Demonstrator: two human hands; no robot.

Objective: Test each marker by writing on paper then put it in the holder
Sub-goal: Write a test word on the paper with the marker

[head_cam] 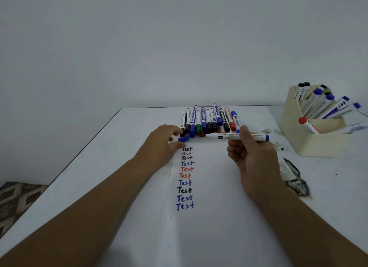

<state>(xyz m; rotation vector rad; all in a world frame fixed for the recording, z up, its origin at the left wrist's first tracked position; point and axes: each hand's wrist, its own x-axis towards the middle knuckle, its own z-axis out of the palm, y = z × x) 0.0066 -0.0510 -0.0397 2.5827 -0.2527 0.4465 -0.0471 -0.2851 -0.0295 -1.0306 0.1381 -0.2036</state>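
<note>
My right hand (252, 157) pinches a white marker (225, 136) with a blue end, holding it level above the paper (209, 197). A blue cap (183, 138) sits between the thumb and fingers of my left hand (163, 141), at the paper's top left corner. Down the sheet runs a column of "Test" words in black, blue and red. Several capped markers (209, 120) lie in a row at the far edge of the paper. The cream holder (314, 143) stands at the right with several markers in it.
The white table (99, 177) ends close to the left, with a patterned floor (18, 199) below. A black ink-stained patch (294, 179) lies right of the paper, in front of the holder. A plain wall rises behind the table.
</note>
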